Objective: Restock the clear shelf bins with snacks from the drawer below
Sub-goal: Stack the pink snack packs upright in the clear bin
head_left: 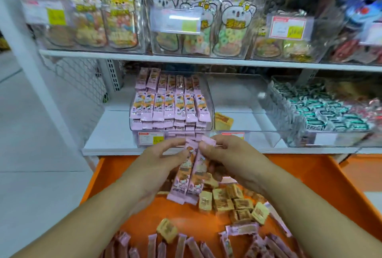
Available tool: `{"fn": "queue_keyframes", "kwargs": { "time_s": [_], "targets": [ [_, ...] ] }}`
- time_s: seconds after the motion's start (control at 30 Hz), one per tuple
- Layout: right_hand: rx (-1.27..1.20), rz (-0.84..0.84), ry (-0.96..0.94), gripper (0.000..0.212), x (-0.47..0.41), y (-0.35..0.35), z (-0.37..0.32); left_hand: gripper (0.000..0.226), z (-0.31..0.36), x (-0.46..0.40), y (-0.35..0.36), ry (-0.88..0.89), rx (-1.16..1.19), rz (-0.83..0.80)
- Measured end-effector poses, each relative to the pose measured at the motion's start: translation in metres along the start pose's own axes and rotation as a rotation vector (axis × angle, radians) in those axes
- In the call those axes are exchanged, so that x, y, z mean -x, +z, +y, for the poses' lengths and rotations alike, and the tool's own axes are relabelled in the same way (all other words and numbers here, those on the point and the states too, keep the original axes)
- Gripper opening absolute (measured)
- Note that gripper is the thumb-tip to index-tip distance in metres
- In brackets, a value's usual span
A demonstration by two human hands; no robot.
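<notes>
Both hands hold a small bundle of pink snack sticks above the open orange drawer, just in front of the lower shelf. The left hand has its grip curled round the bundle's left side, and the right hand pinches the upper ends of the sticks between thumb and fingers, so both grips are closed on the packs and neither is released. The bundle stands roughly upright, its top ends level with the front lip of the clear bin of pink sticks, which already looks nearly full in neat rows. The step in hand seems to be squaring the sticks into an even stack before loading. The next move likely calls for lifting the bundle over the bin's front wall and laying it flat on the top row, keeping the packs aligned so none slides off. More pink sticks and tan square wafer packs lie loose in the drawer. The neighbouring clear bin holds only one tan pack, so it probably needs filling too.
</notes>
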State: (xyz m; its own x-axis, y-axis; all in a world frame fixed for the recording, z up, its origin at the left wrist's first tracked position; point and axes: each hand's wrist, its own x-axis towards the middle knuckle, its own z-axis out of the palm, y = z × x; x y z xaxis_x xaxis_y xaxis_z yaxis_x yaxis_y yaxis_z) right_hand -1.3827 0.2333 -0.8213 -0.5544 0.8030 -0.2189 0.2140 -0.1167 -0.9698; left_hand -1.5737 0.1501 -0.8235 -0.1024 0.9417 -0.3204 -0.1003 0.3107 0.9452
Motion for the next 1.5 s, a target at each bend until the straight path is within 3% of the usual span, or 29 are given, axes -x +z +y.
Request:
{"fn": "queue_keyframes", "kwargs": {
  "time_s": [0.03,0.13,0.27,0.33,0.53,0.63,0.73,0.87,0.93,1.03,1.1,1.2,1.37,1.5],
  "targets": [
    [-0.029,-0.011,-0.002,0.017,-0.001,-0.002,-0.001,0.028,0.002,-0.002,0.0,0.0,0.015,0.006],
    [-0.052,-0.003,0.01,0.025,-0.008,-0.007,-0.004,0.033,0.004,-0.011,-0.002,-0.013,0.085,-0.009],
    [0.031,0.148,0.008,0.042,-0.023,-0.006,-0.01,0.06,0.005,-0.024,-0.007,0.005,0.01,-0.139],
    [0.081,0.21,0.013,0.042,-0.029,-0.003,-0.013,0.063,0.009,-0.028,-0.008,0.022,-0.035,-0.165],
    [0.181,0.332,-0.039,0.038,-0.029,0.011,-0.012,0.048,0.019,-0.027,-0.013,0.126,-0.072,-0.064],
    [0.096,0.226,-0.076,0.041,-0.021,0.012,-0.011,0.05,0.019,-0.024,-0.014,0.183,-0.115,0.021],
    [0.003,0.111,-0.1,0.052,-0.012,0.013,-0.01,0.035,0.022,-0.014,-0.016,0.246,-0.192,0.082],
    [0.05,0.119,-0.147,0.068,-0.002,0.02,-0.012,0.015,0.026,0.0,-0.014,0.223,-0.241,0.04],
    [0.068,0.141,-0.164,0.07,0.0,0.021,-0.014,0.035,0.027,0.004,-0.016,0.228,-0.275,0.01],
    [0.043,0.171,-0.189,0.067,0.003,0.024,-0.017,0.042,0.029,0.005,-0.026,0.217,-0.313,-0.037],
    [0.047,0.176,-0.202,0.066,0.003,0.025,-0.017,0.061,0.029,0.005,-0.032,0.209,-0.336,-0.049],
    [0.048,0.174,-0.256,0.066,0.003,0.026,-0.019,0.09,0.031,0.005,-0.033,0.292,-0.367,0.072],
    [0.081,0.176,-0.306,0.06,-0.005,0.028,-0.018,0.061,0.029,-0.002,-0.032,0.394,-0.358,0.135],
    [0.111,0.176,-0.322,0.058,-0.021,0.034,-0.014,0.06,0.029,-0.011,-0.04,0.479,-0.444,0.137]
  ]
}}
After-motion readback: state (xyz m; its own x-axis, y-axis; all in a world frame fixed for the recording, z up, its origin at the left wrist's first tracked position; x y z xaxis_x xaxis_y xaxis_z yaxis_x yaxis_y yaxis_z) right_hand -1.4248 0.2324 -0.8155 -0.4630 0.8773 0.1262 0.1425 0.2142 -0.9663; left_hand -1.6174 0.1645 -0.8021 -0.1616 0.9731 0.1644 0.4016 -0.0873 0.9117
